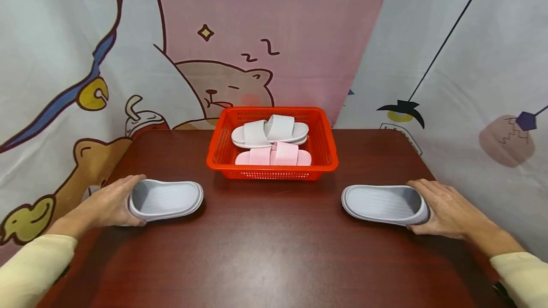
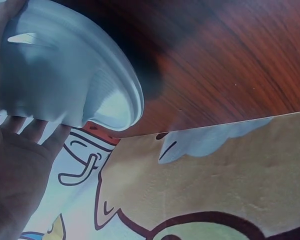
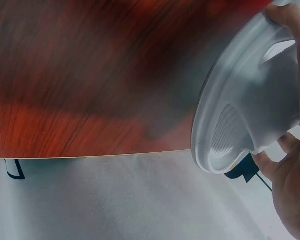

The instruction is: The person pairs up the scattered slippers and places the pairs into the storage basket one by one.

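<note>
My left hand grips a light grey slide slipper at its strap end, with the heel end facing the table's middle. On the other side, my right hand holds a similar grey slipper the same way, its heel end also facing inward. In the left wrist view, fingers curl along the edge of the slipper's strap. The right wrist view shows thumb and fingers around the other strap. Shadows lie on the table beside both slippers. Parts of each strap are hidden by the hands in the head view.
A red plastic basket stands at the table's back middle, between the hands. White slippers lie in its rear, pink slippers in front. The dark wooden table meets a cartoon-printed curtain behind and at the sides.
</note>
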`<state>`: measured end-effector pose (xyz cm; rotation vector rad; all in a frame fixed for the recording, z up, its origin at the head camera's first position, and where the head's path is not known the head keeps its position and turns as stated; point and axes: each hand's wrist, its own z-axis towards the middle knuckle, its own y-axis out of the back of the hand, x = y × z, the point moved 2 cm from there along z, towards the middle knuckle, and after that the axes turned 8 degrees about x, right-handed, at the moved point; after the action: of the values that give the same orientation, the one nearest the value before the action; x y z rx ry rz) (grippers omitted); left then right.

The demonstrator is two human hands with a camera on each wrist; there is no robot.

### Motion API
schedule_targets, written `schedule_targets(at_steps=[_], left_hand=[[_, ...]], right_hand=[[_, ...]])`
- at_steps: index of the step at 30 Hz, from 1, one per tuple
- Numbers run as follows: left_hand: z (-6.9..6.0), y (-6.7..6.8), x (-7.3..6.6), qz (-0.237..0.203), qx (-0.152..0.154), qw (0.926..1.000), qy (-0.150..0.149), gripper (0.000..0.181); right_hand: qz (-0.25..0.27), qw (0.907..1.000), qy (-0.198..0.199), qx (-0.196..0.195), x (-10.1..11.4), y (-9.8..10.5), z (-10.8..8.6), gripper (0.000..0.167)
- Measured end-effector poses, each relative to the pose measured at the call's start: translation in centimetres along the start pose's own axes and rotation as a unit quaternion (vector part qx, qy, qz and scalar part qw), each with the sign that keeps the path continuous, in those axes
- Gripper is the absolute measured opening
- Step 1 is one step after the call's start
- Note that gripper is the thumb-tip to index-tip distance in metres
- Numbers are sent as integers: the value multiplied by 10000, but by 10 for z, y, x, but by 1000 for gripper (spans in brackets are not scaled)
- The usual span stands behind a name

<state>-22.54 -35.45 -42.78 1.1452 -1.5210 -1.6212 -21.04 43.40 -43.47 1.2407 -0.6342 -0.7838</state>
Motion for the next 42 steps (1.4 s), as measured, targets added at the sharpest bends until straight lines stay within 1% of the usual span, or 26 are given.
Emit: schedule_targets(at_steps=[3,10,16,20,25,28,33,38,42], left_hand=[[1,0,-3,14,11,10000,2,115],[3,2,-8,52,77,9999,142,114],[2,-2,-12,57,227,9995,206,114],[3,-3,-17,75,224,9995,196,113],[3,-4,-20,93,157,9997,130,113],[2,-5,-20,101,146,9997,139,113],[0,-5,-21,101,97,9998,141,113],[-1,-7,-22,115,101,9999,76,112],[0,-10,-22,260,-87,9996,-56,109]], right_hand=[[39,10000,-44,44,1,0,0,103],[49,9997,-126,192,4,-2,2,104],[77,9996,-143,248,5,-3,3,102],[180,9983,-324,451,8,-2,3,103],[373,9931,-678,883,17,1,6,105],[416,9912,-720,1031,22,2,8,104],[472,9928,-600,922,26,1,13,105],[431,9947,-497,792,29,-3,16,105],[436,9955,-472,699,30,-4,17,105]])
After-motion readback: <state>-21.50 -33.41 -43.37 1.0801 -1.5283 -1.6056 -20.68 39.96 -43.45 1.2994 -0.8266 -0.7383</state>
